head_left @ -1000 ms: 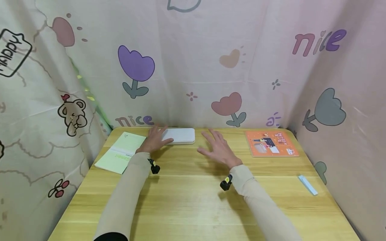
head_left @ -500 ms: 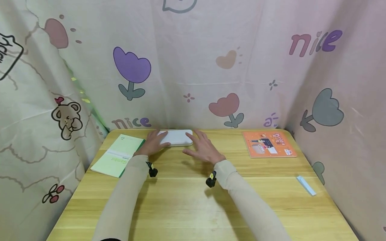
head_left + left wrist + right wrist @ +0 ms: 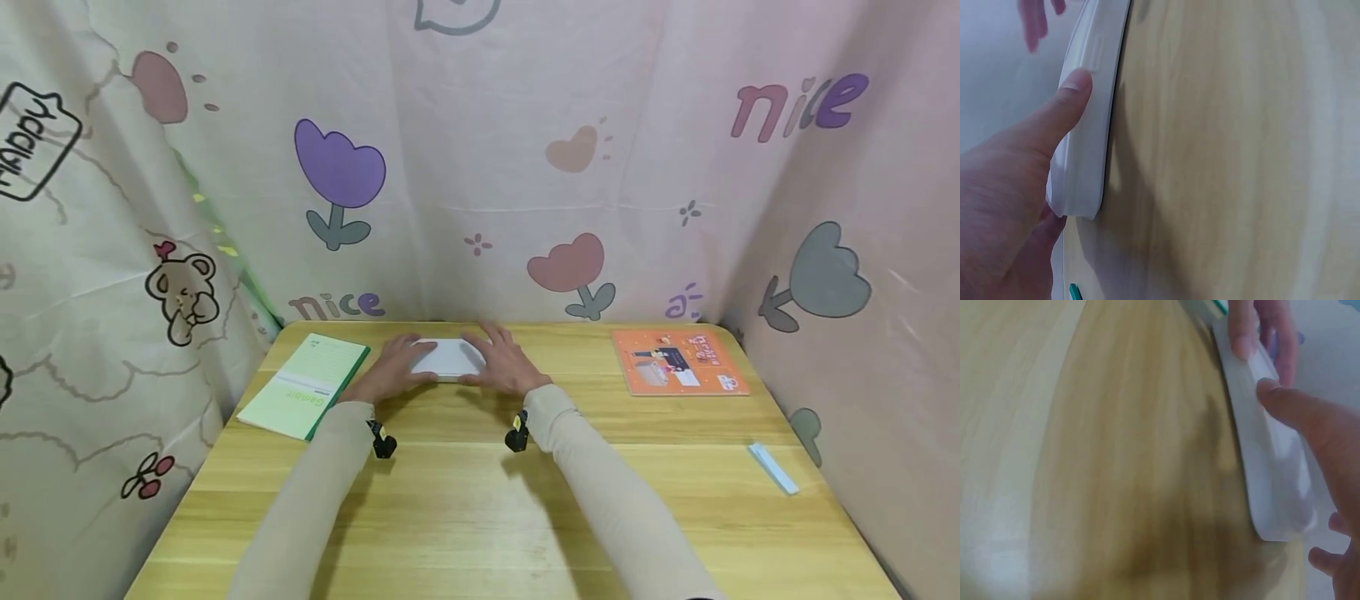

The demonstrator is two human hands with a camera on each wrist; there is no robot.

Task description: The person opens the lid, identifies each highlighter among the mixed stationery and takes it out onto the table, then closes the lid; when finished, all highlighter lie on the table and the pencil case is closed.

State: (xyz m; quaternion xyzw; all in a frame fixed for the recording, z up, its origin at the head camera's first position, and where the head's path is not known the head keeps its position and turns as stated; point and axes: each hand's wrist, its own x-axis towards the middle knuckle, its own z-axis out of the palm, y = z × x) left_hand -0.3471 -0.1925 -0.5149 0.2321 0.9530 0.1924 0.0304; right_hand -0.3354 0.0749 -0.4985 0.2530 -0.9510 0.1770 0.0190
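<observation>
A flat white case with rounded corners lies near the back edge of the table. My left hand grips its left end, the thumb along the front side and fingers behind, partly hidden. At the other end my right hand holds the case, thumb on its front edge and the other fingers spread at the back. In the right wrist view the case shows its long front side.
A light green notebook lies left of the left hand. An orange booklet lies at the back right, a pale blue strip near the right edge of the wooden table. A patterned curtain hangs behind the table.
My right hand has come in from the right to the case's right end. My left hand has closed on the left end. The case has shifted slightly toward me.
</observation>
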